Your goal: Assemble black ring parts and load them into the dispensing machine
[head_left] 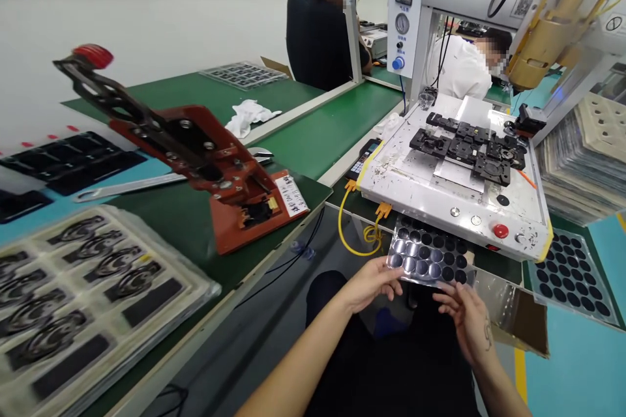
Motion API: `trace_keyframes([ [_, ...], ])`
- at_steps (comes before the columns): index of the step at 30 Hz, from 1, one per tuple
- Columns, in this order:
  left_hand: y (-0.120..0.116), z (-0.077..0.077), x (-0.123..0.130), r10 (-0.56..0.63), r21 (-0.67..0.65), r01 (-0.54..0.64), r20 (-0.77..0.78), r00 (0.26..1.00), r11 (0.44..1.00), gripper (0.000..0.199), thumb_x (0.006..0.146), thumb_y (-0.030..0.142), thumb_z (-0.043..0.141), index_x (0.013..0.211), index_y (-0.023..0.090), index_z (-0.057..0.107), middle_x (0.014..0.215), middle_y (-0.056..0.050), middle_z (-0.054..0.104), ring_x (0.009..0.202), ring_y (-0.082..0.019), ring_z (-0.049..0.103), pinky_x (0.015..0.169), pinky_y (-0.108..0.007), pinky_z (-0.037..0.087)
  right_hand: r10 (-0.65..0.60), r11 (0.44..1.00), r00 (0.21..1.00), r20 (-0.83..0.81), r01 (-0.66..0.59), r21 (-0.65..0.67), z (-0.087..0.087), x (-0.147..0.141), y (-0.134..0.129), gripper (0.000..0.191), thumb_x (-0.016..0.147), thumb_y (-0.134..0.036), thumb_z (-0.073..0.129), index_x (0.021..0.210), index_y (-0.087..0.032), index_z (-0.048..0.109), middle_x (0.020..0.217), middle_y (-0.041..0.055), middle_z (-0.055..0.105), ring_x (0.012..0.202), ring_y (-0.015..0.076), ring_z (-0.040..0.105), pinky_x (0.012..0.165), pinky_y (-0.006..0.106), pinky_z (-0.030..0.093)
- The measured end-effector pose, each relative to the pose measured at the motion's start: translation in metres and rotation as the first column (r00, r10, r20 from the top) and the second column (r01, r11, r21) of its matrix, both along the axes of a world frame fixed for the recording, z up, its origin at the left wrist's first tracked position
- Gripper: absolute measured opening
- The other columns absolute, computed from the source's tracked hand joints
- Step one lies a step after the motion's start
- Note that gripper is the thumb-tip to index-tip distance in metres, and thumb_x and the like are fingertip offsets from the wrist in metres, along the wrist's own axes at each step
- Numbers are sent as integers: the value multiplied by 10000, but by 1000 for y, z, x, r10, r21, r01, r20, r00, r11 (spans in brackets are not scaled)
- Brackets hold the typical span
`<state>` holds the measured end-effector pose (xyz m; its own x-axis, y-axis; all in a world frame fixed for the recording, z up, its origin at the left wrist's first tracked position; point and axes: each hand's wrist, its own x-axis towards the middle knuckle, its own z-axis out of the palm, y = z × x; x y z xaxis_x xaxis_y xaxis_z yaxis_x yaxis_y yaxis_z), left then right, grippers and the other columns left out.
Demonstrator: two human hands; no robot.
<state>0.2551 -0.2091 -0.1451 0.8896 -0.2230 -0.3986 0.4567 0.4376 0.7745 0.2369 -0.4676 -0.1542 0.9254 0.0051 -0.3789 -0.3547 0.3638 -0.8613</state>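
A clear sheet of round black stickers (424, 253) is in front of me, just under the front edge of the white machine (415, 192). My left hand (372, 283) pinches its lower left corner between thumb and fingers. At its lower right edge, my right hand (464, 316) grips with thumb and fingertips, the other fingers loosely curled. Light glints off the left part of the sheet. Black fixture blocks (469, 146) sit on the machine's bed, with one loose black disc (503, 200) near its right front.
A red toggle press (244, 208) stands on the bench to the left. Nearer lies a stack of trays (195, 273) with dark parts. Another sticker sheet (572, 273) and stacked trays (581, 163) are at the right. A yellow cable (342, 225) hangs from the machine. Two people sit beyond.
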Motion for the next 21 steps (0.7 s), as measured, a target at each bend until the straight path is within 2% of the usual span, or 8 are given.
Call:
trace_keyframes([
  [3, -3, -4, 0, 40, 9, -40, 24, 999, 999, 476, 726, 468, 993, 874, 103, 725, 805, -97, 780, 595, -128, 683, 513, -207, 507, 13, 1000, 1000, 10, -12, -21, -1, 4, -2, 460, 807, -536, 932, 1006, -154, 772, 1006, 139, 861, 776, 243, 817, 608, 294, 606],
  [6, -7, -5, 20, 109, 14, -110, 50, 993, 994, 427, 794, 453, 955, 863, 95, 733, 707, -73, 747, 595, -120, 666, 552, -205, 517, -14, 1000, 999, 51, 15, -20, 3, 24, -1, 460, 824, -557, 912, 1012, -162, 769, 1010, 125, 862, 774, 217, 805, 627, 283, 599],
  [10, -18, -5, 39, 177, 1, -177, 53, 983, 984, 398, 845, 446, 919, 887, 95, 736, 884, -121, 802, 650, -126, 698, 560, -210, 527, -2, 1000, 997, 71, 5, -31, 7, 42, 1, 483, 838, -585, 886, 1031, -159, 764, 1020, 143, 860, 770, 224, 804, 619, 292, 590],
  [17, -27, -10, 29, 194, -15, -194, 16, 981, 981, 367, 879, 432, 894, 944, 95, 765, 978, -151, 822, 713, -149, 735, 585, -217, 561, 87, 993, 995, 52, -82, -81, 2, 29, -5, 532, 822, -553, 903, 1141, -146, 775, 1040, 153, 854, 798, 232, 794, 641, 294, 573],
  [21, -23, -11, 25, 208, 5, -208, 22, 978, 978, 346, 864, 403, 903, 951, 100, 761, 957, -134, 815, 693, -144, 726, 571, -217, 554, 55, 994, 996, 68, -48, -96, 0, 28, -8, 526, 854, -643, 827, 1073, -167, 776, 951, 115, 844, 751, 203, 752, 624, 285, 546],
])
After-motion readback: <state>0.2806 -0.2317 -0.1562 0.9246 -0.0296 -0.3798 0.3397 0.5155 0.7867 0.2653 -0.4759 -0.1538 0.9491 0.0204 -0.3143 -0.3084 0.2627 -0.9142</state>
